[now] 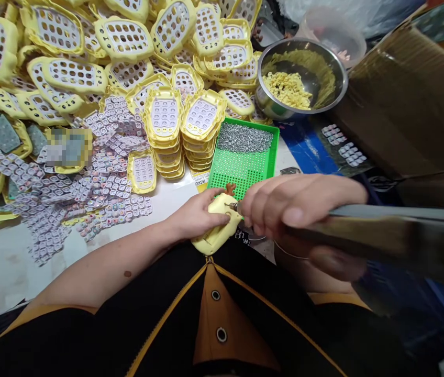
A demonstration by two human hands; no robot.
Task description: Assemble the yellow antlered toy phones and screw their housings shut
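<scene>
My left hand (pixel 196 213) is closed around a yellow plastic toy casing (pixel 219 230) just above my lap, its thumb lying across the smooth back. Small brown antler-like parts (pixel 230 188) stick out at the casing's far end. My right hand (pixel 292 204) grips a power screwdriver (pixel 363 230), whose long body runs off to the right and is partly blurred. The screwdriver's bit (pixel 233 206) meets the casing's back near its upper edge. Whether a screw sits under the tip is too small to tell.
Beyond my hands lies a green tray (pixel 275 152) with a heap of small screws (pixel 245 137). Stacked yellow casings (pixel 163 118), loose keypad sheets (pixel 108 157) and a casing pile (pixel 123 39) spread leftward. A metal bowl (pixel 342 78) of yellow pieces and a cardboard box (pixel 414 99) stand right.
</scene>
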